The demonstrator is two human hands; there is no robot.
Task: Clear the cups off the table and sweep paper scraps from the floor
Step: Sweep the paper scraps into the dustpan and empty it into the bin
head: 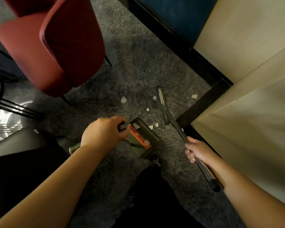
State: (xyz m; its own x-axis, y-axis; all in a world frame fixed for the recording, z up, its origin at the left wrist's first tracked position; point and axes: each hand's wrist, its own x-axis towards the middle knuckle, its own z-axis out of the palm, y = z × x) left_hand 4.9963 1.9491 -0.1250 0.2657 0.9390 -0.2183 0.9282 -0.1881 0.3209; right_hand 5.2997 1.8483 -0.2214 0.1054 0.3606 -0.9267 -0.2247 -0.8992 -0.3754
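Grey carpet [138,66] holds paper scraps [123,99] just beyond our dustpan [143,137], so with left hand [104,134] gripping its handle and right hand [197,151] clasping the broom [164,106], we should draw short strokes toward its lip.

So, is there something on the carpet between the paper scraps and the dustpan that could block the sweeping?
Nothing visible blocks them. The paper scraps lie on open carpet in front of the dustpan, which the left hand holds. The broom, in the right hand, is beside them.
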